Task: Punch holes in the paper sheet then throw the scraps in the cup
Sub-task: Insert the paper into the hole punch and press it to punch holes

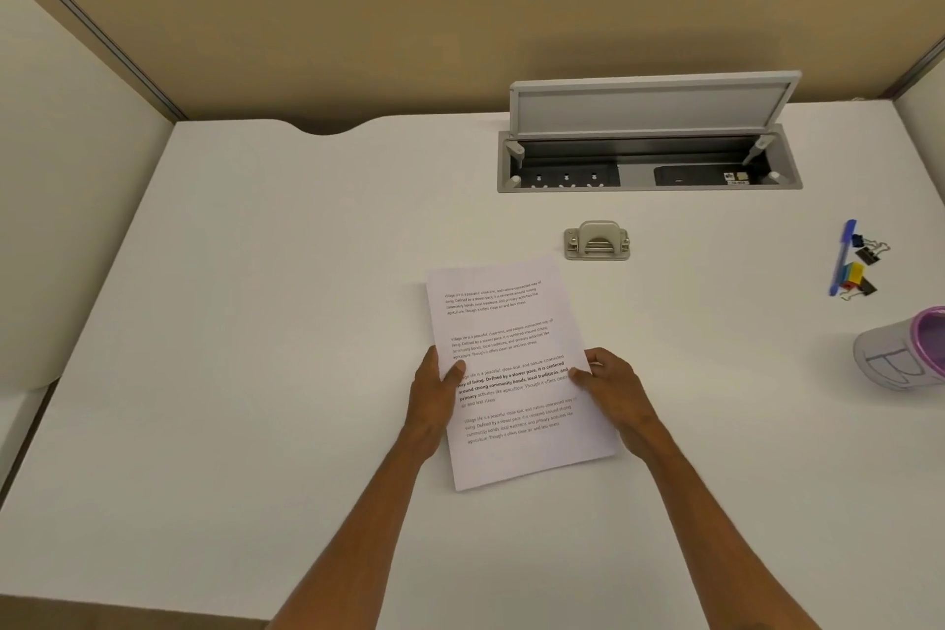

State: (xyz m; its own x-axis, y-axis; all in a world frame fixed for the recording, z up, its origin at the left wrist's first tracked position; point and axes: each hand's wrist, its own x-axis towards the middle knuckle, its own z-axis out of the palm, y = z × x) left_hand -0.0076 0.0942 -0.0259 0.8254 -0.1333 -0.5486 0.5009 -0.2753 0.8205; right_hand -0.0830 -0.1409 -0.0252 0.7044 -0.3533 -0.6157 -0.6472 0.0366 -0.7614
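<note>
The left hand [434, 391] has its grip closed on the left edge of the white printed paper sheet [516, 373], with the thumb lying on top of the page. The right hand [611, 386] pinches the right edge of the same sheet in the same way, thumb on top and the other fingers under the paper. The sheet is slightly turned, and I cannot tell if its near end rests on the white bench [255, 322] or is lifted a little.

Just beyond the far edge of the sheet stands the small grey metal hole punch [597, 240], apart from the paper. Behind the punch, a grey cable box with an open lid [649, 138] is set into the bench. Far to the right lies a blue pen [841, 258] beside some coloured binder clips [861, 271]. Nearer, at the right border of the view, is the grey cup with a purple rim [900, 353], partly cut off.
</note>
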